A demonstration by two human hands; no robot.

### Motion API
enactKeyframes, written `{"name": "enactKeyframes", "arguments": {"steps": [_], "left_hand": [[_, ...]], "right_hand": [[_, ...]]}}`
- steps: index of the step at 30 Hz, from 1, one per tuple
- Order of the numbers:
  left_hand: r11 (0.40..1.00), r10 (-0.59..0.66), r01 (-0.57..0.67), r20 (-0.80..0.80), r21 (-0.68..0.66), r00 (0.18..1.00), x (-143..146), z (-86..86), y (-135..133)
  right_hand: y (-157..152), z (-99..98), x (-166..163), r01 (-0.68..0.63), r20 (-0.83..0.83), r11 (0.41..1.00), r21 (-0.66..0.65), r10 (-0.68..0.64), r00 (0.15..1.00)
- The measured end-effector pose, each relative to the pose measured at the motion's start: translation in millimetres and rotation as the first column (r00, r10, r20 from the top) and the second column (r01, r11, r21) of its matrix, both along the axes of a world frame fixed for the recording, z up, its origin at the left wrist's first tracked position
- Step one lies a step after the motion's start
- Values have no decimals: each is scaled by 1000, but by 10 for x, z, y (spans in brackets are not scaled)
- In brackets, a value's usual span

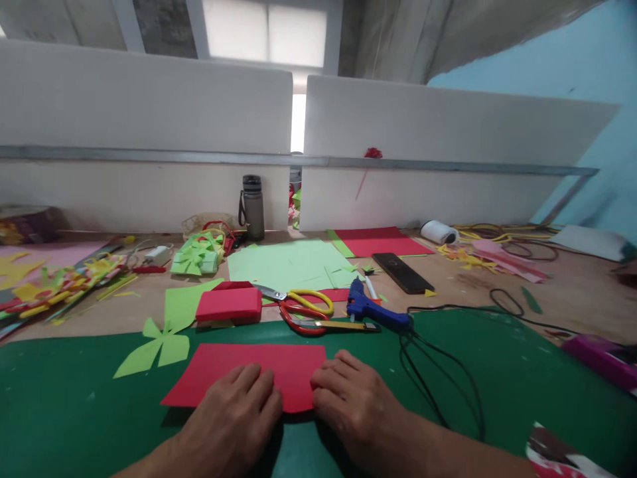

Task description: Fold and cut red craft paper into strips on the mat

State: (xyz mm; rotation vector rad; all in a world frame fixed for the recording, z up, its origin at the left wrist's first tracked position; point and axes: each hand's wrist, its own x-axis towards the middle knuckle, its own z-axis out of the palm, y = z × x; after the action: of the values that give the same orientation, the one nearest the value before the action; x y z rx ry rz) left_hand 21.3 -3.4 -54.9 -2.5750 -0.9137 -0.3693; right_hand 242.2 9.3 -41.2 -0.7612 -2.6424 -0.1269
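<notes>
A sheet of red paper (259, 365) lies over the green cutting mat (89, 425), its near edge lifted a little off the mat. My left hand (239, 415) grips that near edge around its middle, fingers curled on top. At the near right corner, my right hand (351, 398) has its fingers closed on the same paper. Both thumbs are hidden beneath. Just beyond the sheet sit a folded red paper box (229, 304), scissors (308, 309) with red and yellow handles, a yellow cutter knife (343, 325) and a blue glue gun (375, 309).
Green leaf-shaped paper (162, 348) lies left of the sheet. The glue gun's black cord (462, 372) loops across the mat at right. Farther back are a phone (402, 273), pale green sheets (293, 262), a dark bottle (253, 209) and a white partition (149, 106).
</notes>
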Motion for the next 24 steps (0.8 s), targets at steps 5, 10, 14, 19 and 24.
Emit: {"name": "enactKeyframes", "arguments": {"steps": [5,10,14,19,24], "left_hand": [[999,-35,32,80,40,996,-41,-69,1],[999,-1,6,102,-45,995,-69,-15,-45],[986,82,-71,65,-151,995,-74,109,-98],[912,207,-169,63,-374,976,-209,266,-54],[812,292,-203,79,-547,953,-357,357,-15]], "right_hand": [[17,-17,8,-17,-30,1000,-6,17,999],[44,-56,44,-4,-93,999,-45,0,996],[39,-11,60,29,-126,988,-154,-49,991],[56,45,76,75,-95,961,-266,-104,990],[62,80,145,111,-57,942,-316,-135,989]]}}
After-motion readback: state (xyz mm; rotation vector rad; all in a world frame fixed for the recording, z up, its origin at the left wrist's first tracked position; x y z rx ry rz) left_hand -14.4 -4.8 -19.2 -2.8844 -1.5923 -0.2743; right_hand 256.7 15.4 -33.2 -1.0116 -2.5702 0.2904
